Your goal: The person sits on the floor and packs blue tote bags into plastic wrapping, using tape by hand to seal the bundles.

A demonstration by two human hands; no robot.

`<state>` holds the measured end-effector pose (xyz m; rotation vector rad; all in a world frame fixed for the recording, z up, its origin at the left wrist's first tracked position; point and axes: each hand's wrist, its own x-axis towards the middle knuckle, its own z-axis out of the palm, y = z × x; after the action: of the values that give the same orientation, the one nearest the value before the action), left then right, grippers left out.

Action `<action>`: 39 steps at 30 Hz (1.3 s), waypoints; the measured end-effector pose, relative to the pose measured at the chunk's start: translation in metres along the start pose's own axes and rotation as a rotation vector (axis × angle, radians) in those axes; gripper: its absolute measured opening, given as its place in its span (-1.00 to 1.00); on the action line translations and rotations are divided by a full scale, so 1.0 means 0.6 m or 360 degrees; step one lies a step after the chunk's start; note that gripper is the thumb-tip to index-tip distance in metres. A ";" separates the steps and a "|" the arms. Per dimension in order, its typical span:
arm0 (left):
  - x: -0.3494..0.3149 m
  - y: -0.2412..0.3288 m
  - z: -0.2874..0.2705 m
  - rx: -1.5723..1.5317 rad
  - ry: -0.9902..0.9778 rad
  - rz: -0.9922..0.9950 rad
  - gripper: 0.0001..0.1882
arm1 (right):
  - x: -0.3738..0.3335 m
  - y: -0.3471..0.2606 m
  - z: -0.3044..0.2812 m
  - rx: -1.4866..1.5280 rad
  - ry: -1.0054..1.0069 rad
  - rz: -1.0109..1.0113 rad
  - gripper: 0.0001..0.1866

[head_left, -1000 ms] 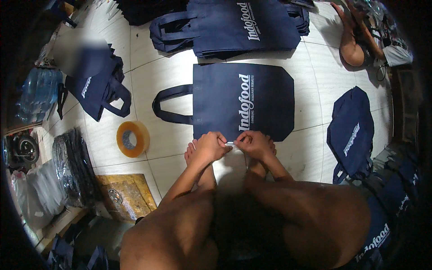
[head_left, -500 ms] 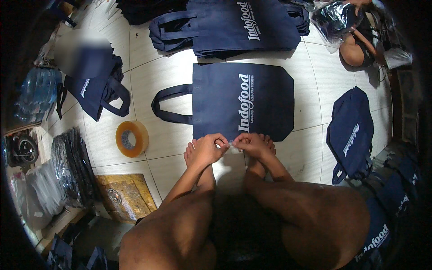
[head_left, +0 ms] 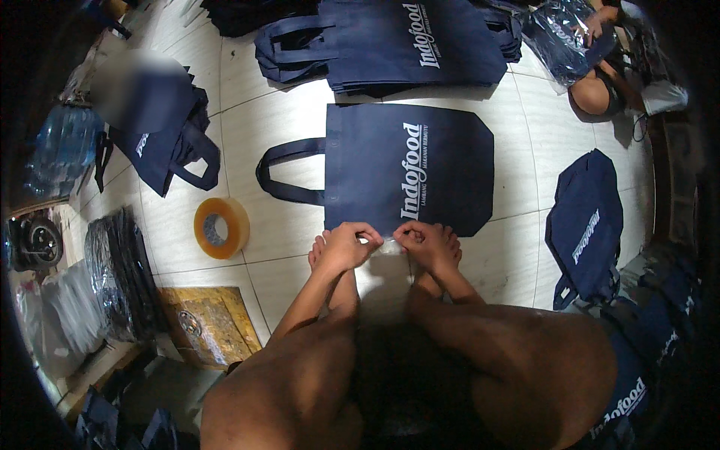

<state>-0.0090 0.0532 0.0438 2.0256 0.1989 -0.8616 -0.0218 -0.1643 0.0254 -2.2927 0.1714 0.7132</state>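
A navy blue tote bag [head_left: 360, 169] with white lettering lies flat on the tiled floor, its handle loop toward the left. At the bag's near edge my left hand [head_left: 346, 247] and my right hand [head_left: 429, 247] face each other, thumbs and forefingers pinched. Between the fingertips shows a small clear piece of plastic [head_left: 387, 241], too small to make out well. Both hands are over my bare feet, which flank the bag's near edge. To the left, a roll of amber packing tape [head_left: 239, 221] rests on its side face.
Beyond the bag is a stack of navy tote bags [head_left: 379, 49]. More folded bags [head_left: 589, 225] lie at right and other bags [head_left: 161, 161] at left. Plastic-wrapped dark bundles [head_left: 116, 274], a yellow board [head_left: 214, 322] and water bottles [head_left: 60, 157] line the left. Another person's hand [head_left: 596, 28] handles a plastic-wrapped pack.
My hands have drawn slightly apart, with the fingers still pinched. The whole view has shifted a little. The other person's hand at upper right has moved onto the plastic-wrapped pack.
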 end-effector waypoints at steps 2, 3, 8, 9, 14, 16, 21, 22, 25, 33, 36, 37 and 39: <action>-0.010 0.044 -0.015 0.0184 -0.0035 -0.0041 -0.79 | -0.001 0.010 0.006 -0.0289 0.0134 0.0098 -0.61; -0.005 0.022 -0.005 -0.0095 -0.0060 0.0084 -0.79 | 0.002 0.014 0.011 -0.0239 0.0095 0.0166 -0.59; 0.008 -0.032 0.020 -0.0561 -0.0186 0.0379 -0.75 | 0.013 0.003 -0.024 0.0201 -0.0233 0.0298 -0.56; 0.006 -0.028 0.016 -0.0453 -0.0155 0.0423 -0.76 | 0.016 0.008 -0.027 0.0291 -0.0218 0.0259 -0.55; 0.007 -0.008 0.019 -0.0088 -0.0130 0.0665 -0.81 | 0.029 -0.007 -0.030 0.0533 -0.0253 -0.0258 -0.56; 0.011 -0.013 0.028 0.0120 0.0023 0.0816 -0.81 | 0.037 -0.013 -0.033 0.0569 -0.0670 -0.0219 -0.57; -0.002 0.000 0.023 0.0073 -0.0077 0.0554 -0.75 | 0.035 0.028 -0.006 0.0606 -0.0567 -0.0171 -0.64; -0.006 -0.001 0.025 0.0096 -0.0021 0.0436 -0.74 | 0.033 0.026 -0.004 0.0540 -0.0532 -0.0120 -0.66; -0.002 -0.007 0.024 -0.0163 -0.0175 0.0245 -0.76 | 0.022 0.012 -0.008 0.0738 -0.0434 -0.0113 -0.71; 0.015 -0.033 0.041 -0.0385 -0.0108 -0.0095 -0.81 | 0.022 0.011 -0.008 0.0816 -0.0292 -0.0068 -0.81; 0.024 -0.057 0.051 -0.0563 -0.0130 -0.0087 -0.81 | 0.032 0.029 0.005 0.0978 -0.0357 0.0012 -0.79; 0.024 -0.061 0.057 -0.0628 -0.0091 -0.0004 -0.81 | 0.035 0.035 0.010 0.1083 -0.0392 0.0047 -0.78; 0.023 -0.059 0.061 -0.0685 -0.0028 0.0077 -0.79 | 0.037 0.043 0.013 0.1092 -0.0420 0.0045 -0.77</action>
<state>-0.0329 0.0423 -0.0020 1.6142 0.2971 -0.7337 -0.0148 -0.1763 -0.0065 -1.5356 0.2755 0.8110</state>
